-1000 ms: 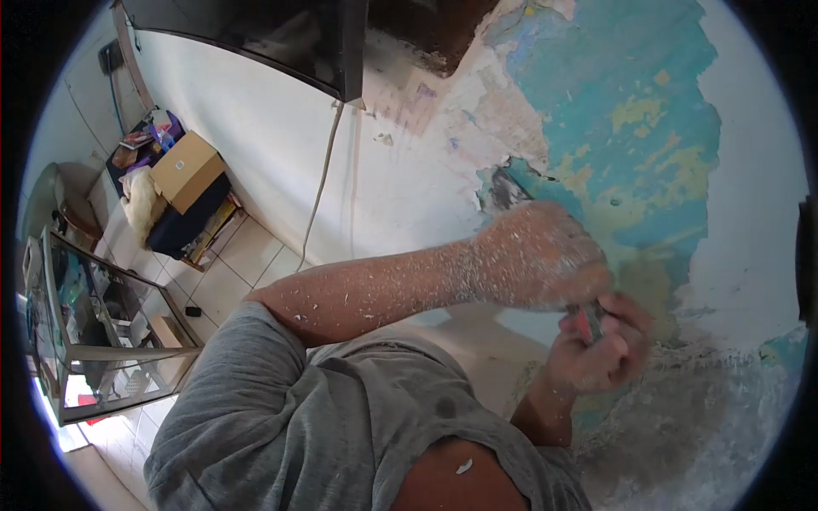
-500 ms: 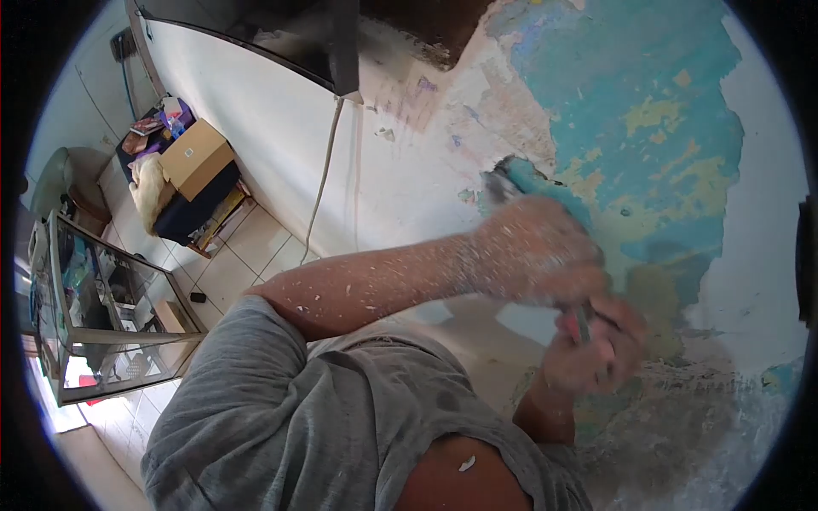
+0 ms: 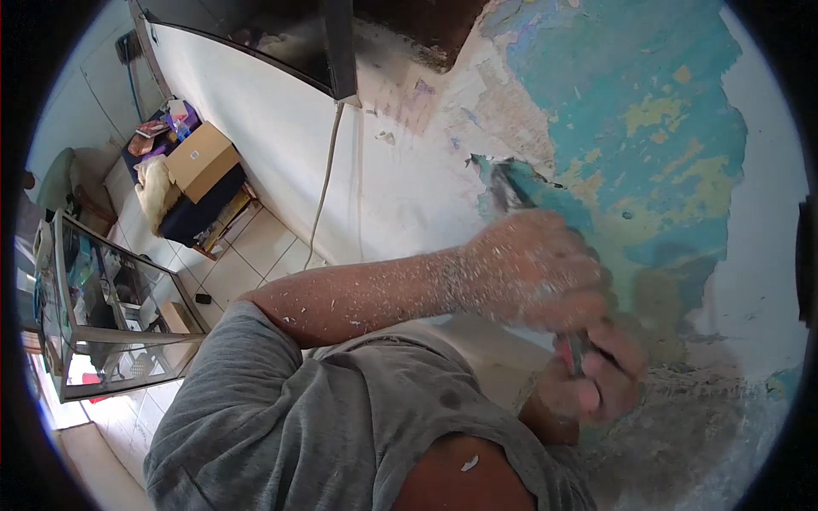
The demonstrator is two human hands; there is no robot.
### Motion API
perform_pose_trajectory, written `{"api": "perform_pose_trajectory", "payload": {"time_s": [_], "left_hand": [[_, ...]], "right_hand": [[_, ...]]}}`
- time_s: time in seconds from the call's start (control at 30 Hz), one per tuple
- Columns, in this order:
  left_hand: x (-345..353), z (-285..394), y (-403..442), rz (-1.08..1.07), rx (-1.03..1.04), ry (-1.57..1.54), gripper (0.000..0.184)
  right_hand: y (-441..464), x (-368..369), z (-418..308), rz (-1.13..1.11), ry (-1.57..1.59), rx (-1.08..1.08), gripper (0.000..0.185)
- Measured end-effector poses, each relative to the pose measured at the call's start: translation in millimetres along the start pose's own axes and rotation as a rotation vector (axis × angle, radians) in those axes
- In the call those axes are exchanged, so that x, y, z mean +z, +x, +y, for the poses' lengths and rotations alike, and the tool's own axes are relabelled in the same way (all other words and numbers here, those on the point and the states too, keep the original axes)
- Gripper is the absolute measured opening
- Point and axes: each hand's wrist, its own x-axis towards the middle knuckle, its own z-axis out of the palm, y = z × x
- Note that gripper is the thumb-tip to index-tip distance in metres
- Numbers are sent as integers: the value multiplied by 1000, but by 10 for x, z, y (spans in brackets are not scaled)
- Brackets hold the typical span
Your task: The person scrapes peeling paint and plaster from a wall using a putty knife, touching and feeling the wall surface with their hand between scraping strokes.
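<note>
A flat-bladed scraper (image 3: 509, 189) rests its dark metal blade at the edge of the white paint on the wall. My left hand (image 3: 537, 268), dusted with white flakes, is closed around it just behind the blade. Lower down, my right hand (image 3: 601, 379) wraps the handle end, where a grey and reddish piece shows between the fingers; it is slightly blurred. Around the blade, white paint gives way to a large teal patch (image 3: 613, 153) with yellowish spots. The middle of the scraper is hidden by my left hand.
A dark-framed panel (image 3: 341, 51) and a hanging cable (image 3: 328, 170) lie left of the scraped wall. Further left stand a cardboard box (image 3: 202, 162) on a dark-covered seat and a glass cabinet (image 3: 128, 335). Bare grey plaster (image 3: 682, 434) shows at lower right.
The blade has shifted slightly right and down, and a bit more teal shows at its left. Both hands have moved slightly downward, still gripping the scraper.
</note>
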Motion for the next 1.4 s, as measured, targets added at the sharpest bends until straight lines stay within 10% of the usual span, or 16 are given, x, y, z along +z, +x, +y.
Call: {"api": "perform_pose_trajectory", "payload": {"time_s": [0.33, 0.43, 0.53, 0.73, 1.03, 1.4], "left_hand": [[-110, -7, -88, -127, -37, -3, 24], [32, 68, 40, -143, 5, -66, 23], [-56, -151, -126, -249, -70, -28, 22], [14, 4, -18, -96, 53, 17, 19], [-165, -72, -159, -149, 3, 34, 20], [-99, -126, -159, -133, -68, 104, 16]], "right_hand": [[-72, 82, 63, -156, -32, 28, 37], [-69, 142, -37, 268, 66, -17, 35], [-162, -15, 22, -33, -372, 75, 39], [-160, 160, 75, 195, -11, -58, 41], [-141, -50, 111, -221, -65, -32, 32], [-174, 191, 123, -20, 73, 286, 36]]}}
